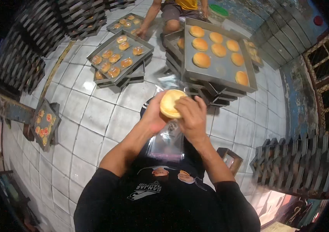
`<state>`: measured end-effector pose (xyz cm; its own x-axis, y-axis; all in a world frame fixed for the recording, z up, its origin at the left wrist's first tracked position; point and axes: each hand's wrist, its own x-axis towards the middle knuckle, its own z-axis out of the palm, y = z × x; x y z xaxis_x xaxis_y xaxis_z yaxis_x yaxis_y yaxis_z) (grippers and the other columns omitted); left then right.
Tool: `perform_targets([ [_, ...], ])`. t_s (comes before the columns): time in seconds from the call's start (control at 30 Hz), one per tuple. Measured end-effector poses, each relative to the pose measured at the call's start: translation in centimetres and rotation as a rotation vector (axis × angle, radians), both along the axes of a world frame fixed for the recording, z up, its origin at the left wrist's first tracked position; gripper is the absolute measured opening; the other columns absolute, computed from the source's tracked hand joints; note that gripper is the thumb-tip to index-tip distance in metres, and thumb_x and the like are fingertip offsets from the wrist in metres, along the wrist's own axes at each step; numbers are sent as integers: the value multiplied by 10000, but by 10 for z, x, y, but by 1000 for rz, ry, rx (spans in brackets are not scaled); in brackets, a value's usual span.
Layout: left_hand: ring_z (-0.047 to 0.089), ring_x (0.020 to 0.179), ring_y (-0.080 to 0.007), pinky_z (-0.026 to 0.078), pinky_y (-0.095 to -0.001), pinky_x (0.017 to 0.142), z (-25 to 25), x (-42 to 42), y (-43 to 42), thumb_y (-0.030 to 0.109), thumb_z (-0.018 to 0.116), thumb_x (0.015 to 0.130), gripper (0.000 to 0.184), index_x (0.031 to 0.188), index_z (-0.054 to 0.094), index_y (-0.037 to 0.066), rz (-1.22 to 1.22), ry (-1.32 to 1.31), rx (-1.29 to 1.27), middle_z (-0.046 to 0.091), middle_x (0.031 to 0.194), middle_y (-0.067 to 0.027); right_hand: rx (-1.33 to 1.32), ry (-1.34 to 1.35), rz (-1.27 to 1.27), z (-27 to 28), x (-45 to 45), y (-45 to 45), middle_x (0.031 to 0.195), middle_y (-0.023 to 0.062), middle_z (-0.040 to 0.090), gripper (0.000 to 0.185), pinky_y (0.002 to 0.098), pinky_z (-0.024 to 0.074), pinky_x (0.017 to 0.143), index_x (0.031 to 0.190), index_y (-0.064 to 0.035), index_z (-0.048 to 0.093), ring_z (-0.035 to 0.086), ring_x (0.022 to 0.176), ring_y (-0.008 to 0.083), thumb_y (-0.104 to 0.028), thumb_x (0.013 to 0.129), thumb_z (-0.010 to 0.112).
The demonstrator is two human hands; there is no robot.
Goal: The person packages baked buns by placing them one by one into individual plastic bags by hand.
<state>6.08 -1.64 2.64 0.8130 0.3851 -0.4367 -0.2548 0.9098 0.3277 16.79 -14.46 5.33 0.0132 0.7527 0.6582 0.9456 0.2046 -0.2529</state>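
Note:
A round pale-yellow bun point(169, 105) is up in front of my lap, its light side facing me. My left hand point(155, 114) is closed around its left edge. The curled fingers of my right hand point(191, 116) press on its right side and cover part of it. Clear plastic bags point(166, 145) lie on my lap below the hands. Another piece of clear plastic point(168, 82) shows just beyond the bun; whether a hand touches it, I cannot tell.
Ahead on the right, a tray point(220, 73) of golden buns tops a stack. Wrapped buns fill a tray point(106, 79) on the left, near a co-worker's hand point(141, 33). Stacked trays point(296, 164) stand at the right; a tray of decorated items point(44, 125) sits far left.

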Motion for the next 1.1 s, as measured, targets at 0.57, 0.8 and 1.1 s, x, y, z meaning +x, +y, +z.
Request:
perform_targets([
  [0.57, 651, 1109, -241, 528, -423, 982, -55, 24, -10, 468, 494, 1055, 489, 1370, 524, 95, 538, -50, 199, 636, 1265, -81, -325, 172, 56, -16, -4, 48, 1274, 187, 636, 418, 632, 288, 1173, 1319, -52, 579, 556, 1280, 392, -62, 906, 642],
  [0.8, 533, 1290, -424, 475, -598, 1053, -55, 5, 30, 728, 285, 1023, 848, 1465, 451, 24, 305, -198, -84, 530, 1430, -217, -418, 465, 206, -5, -30, 24, 1028, 136, 686, 136, 426, 528, 788, 1033, -30, 623, 683, 929, 341, -76, 930, 698],
  [1.1, 537, 1270, -398, 443, -585, 1082, -59, -23, 36, 697, 320, 1031, 780, 1407, 518, 44, 440, -71, -98, 564, 1399, -206, -386, 1125, 177, -13, -42, 37, 827, 21, 650, 101, 255, 489, 647, 850, -29, 628, 583, 730, 114, -35, 922, 699],
])
